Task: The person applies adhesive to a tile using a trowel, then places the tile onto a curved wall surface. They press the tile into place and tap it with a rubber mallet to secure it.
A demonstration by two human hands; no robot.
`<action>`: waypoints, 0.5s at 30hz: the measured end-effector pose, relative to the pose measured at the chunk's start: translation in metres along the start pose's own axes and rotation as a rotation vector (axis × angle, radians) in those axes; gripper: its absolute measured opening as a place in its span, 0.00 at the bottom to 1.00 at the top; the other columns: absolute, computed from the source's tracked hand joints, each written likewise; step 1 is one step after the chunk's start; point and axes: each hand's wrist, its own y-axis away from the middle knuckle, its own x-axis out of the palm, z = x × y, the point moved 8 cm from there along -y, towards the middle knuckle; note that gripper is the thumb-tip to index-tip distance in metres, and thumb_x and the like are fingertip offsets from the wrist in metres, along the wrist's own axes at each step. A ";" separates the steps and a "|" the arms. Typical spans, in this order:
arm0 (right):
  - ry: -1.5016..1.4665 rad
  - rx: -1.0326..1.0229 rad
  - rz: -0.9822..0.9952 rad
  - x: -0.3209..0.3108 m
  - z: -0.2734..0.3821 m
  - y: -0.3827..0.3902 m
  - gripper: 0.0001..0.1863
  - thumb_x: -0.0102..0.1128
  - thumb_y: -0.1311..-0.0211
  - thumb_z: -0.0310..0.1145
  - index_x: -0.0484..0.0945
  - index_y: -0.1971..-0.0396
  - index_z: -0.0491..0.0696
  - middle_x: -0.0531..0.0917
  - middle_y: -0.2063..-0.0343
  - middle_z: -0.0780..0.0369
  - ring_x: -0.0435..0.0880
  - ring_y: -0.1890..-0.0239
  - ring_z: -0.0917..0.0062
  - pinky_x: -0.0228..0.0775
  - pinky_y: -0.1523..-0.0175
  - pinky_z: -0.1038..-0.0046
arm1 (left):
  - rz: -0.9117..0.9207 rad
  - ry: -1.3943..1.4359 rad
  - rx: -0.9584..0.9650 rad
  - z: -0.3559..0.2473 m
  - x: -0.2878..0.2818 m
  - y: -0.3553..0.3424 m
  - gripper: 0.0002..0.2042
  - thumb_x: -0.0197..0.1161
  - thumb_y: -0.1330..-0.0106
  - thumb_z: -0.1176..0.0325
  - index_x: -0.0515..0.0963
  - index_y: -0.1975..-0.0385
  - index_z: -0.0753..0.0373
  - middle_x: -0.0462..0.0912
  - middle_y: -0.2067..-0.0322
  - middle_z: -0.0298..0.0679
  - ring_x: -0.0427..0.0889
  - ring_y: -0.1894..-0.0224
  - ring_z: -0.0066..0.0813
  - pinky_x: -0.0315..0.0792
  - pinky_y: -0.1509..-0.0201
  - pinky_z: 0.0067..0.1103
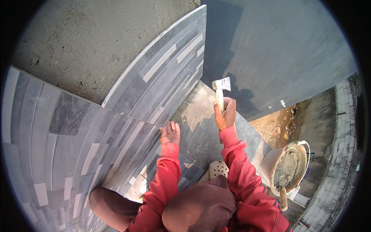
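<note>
The right hand (225,114) grasps the handle of a hammer (220,92); its fingers are wrapped around the grip. The hammer is upright in the view, its whitish head beyond the fist, in front of a dark grey wall (286,50) and apart from the tiles. The left hand (170,134) is released: palm up, fingers spread, holding nothing. It is just beside the grey strip-patterned tiles (63,154); contact cannot be determined. Above the tiles, at upper left, is a rough cement surface (92,42). A bucket (269,166) containing wet mortar (289,167) is located right of the right forearm. A tan clog (218,169) is visible between the forearms.
</note>
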 end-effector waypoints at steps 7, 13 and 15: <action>-0.873 -0.565 0.034 -0.093 0.314 -0.207 0.12 0.59 0.33 0.29 0.70 0.56 0.40 0.81 0.70 0.58 0.81 0.72 0.75 0.76 0.63 0.70 | 0.000 0.040 -0.027 -0.011 0.018 0.010 0.39 0.57 0.28 0.52 0.47 0.28 0.69 0.61 0.30 0.42 0.68 0.33 0.43 0.66 0.30 0.44; -0.877 -0.724 -0.119 -0.078 0.402 -0.273 0.09 0.58 0.34 0.30 0.70 0.59 0.45 0.76 0.75 0.63 0.76 0.80 0.78 0.73 0.74 0.74 | -0.009 0.026 -0.018 -0.030 0.016 0.010 0.36 0.55 0.27 0.51 0.49 0.30 0.70 0.66 0.35 0.43 0.72 0.37 0.43 0.67 0.31 0.44; -0.773 -0.685 -0.169 -0.064 0.404 -0.271 0.09 0.60 0.37 0.30 0.70 0.61 0.45 0.75 0.78 0.63 0.75 0.83 0.77 0.71 0.76 0.73 | -0.035 0.024 -0.010 -0.036 0.012 0.017 0.35 0.55 0.27 0.52 0.51 0.31 0.70 0.68 0.36 0.43 0.73 0.38 0.43 0.68 0.31 0.44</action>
